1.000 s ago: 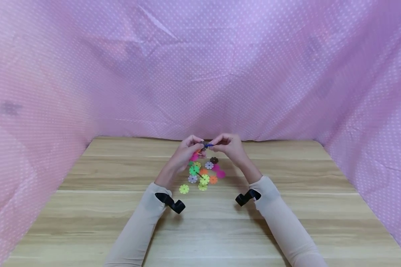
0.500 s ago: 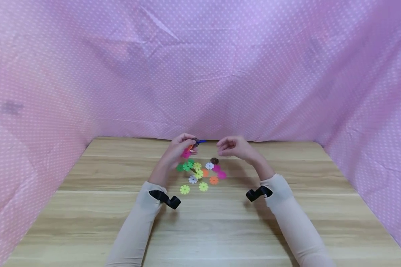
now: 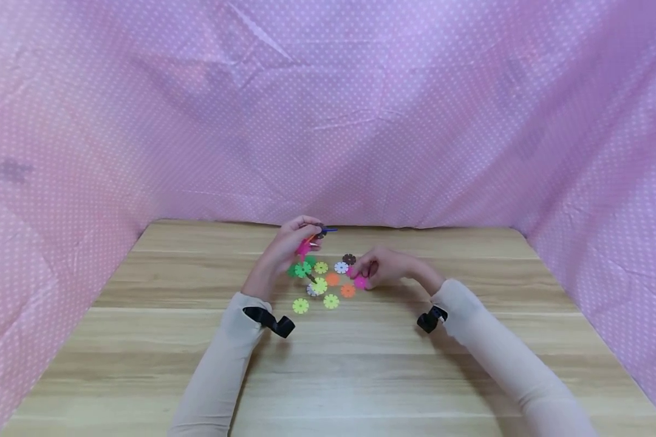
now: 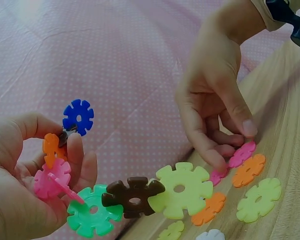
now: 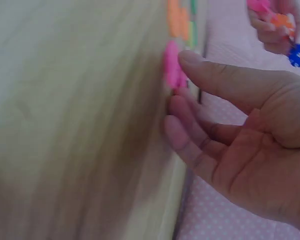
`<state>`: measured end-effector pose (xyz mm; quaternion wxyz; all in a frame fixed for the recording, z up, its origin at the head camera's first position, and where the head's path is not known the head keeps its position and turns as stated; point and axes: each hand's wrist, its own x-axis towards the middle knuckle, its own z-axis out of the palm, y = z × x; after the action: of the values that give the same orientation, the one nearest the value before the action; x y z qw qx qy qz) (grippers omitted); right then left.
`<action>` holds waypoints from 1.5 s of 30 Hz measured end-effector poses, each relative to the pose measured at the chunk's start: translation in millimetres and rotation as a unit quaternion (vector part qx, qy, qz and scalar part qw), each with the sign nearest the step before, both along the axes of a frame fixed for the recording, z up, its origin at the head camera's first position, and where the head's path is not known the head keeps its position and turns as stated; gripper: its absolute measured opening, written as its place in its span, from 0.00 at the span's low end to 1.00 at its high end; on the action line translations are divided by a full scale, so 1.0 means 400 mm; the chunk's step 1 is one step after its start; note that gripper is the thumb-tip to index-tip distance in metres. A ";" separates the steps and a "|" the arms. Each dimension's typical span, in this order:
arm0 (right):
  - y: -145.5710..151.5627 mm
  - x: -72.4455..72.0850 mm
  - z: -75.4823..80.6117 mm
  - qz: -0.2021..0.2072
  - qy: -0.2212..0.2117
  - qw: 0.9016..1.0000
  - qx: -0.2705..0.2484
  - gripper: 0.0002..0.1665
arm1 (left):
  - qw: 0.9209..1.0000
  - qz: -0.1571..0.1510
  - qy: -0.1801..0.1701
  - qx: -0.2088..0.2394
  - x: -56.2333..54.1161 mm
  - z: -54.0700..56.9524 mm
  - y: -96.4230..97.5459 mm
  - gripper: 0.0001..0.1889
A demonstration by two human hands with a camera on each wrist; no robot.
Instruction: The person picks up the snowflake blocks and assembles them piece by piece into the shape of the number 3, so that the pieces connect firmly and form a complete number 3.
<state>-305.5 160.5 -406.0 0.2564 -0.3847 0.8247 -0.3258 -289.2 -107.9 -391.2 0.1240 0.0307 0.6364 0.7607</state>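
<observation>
My left hand [image 4: 25,170] holds a chain of linked plastic snowflake discs. In the left wrist view it runs from a blue disc [image 4: 78,118] through a dark one, an orange disc [image 4: 52,150] and pink pieces [image 4: 51,179] to a green disc [image 4: 90,220], a brown disc [image 4: 127,197] and a yellow-green disc [image 4: 190,187]. My right hand [image 3: 387,266] is low over the right side of the loose discs. Its thumb and fingers are apart, with the fingertips right at a pink disc [image 4: 242,154]; a second pink disc [image 4: 218,176] is partly hidden by a finger.
Loose discs lie on the wooden table [image 3: 328,376]: orange [image 3: 348,291], yellow-green [image 3: 331,301], white [image 3: 341,267] and brown [image 3: 349,259] among them. A pink dotted cloth [image 3: 328,109] hangs round the table's back and sides.
My right hand has let go of the blue disc, moved right, then come down to the pink discs. My left hand has shifted left with the chain, the blue disc now at its end.
</observation>
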 end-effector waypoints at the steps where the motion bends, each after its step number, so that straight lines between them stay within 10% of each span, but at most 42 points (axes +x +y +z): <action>1: 0.000 0.001 -0.006 0.001 0.003 1.000 -0.003 0.20 | 1.000 -0.002 0.001 -0.003 0.000 0.001 0.002 0.08; 18: -0.011 -0.003 -0.011 -0.111 0.012 0.993 -0.040 0.10 | 1.000 -0.015 0.005 -0.012 0.001 -0.002 0.008 0.17; 26: -0.020 -0.016 0.051 -0.259 -0.049 0.934 -0.243 0.17 | 1.000 -0.018 0.014 -0.004 0.000 -0.008 0.010 0.08; 35: -0.042 -0.002 0.063 -0.266 -0.081 0.885 -0.373 0.11 | 0.999 -0.013 0.038 -0.014 0.004 -0.008 0.010 0.07; 45: -0.054 0.010 0.066 -0.238 -0.107 0.882 -0.393 0.10 | 0.999 -0.010 0.047 -0.010 0.004 -0.009 0.016 0.08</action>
<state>-301.7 138.9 -379.8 0.0857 -0.2091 0.6634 -0.7133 -287.4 -101.6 -394.7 0.1020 0.0717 0.6487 0.7508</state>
